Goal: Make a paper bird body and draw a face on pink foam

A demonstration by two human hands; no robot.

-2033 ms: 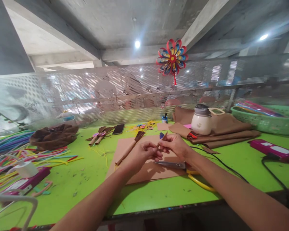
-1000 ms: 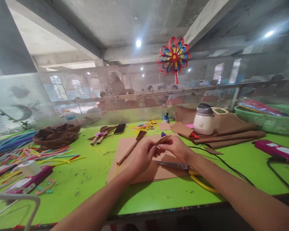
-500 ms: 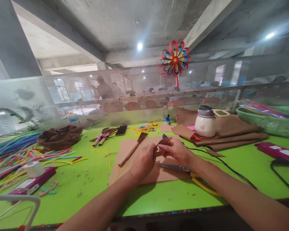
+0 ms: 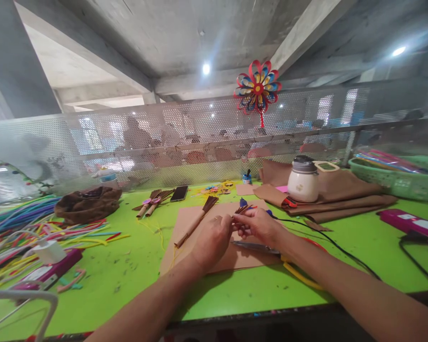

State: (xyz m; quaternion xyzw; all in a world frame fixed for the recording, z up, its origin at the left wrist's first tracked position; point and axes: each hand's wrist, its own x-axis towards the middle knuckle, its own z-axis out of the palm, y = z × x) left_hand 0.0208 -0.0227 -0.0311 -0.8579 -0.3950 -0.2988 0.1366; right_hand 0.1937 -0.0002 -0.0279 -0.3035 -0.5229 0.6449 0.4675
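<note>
My left hand point(image 4: 214, 239) and my right hand point(image 4: 257, 225) meet above a tan cardboard sheet point(image 4: 189, 222). Between their fingertips is a small brown paper piece with a fringed end point(image 4: 243, 208), mostly hidden by the fingers. Both hands are closed on it in a pinch. Left of them, a rolled brown paper stick with a fringed end point(image 4: 196, 222) lies across the cardboard. Under my right hand, a pair of scissors with yellow handles point(image 4: 301, 274) is partly covered by the wrist.
Finished-looking brown rolls point(image 4: 151, 204) lie beside a phone point(image 4: 180, 193). Colourful pipe cleaners point(image 4: 24, 213) and a purple power strip point(image 4: 53, 268) are at left. A white jar point(image 4: 303, 183) stands on folded brown paper point(image 4: 349, 194). A black cable point(image 4: 338, 251) crosses the right side, near a green basket point(image 4: 388, 183).
My right hand's fingers have shifted slightly on the brown paper piece, and its lower fingers have curled in. The left hand stays nearly in place.
</note>
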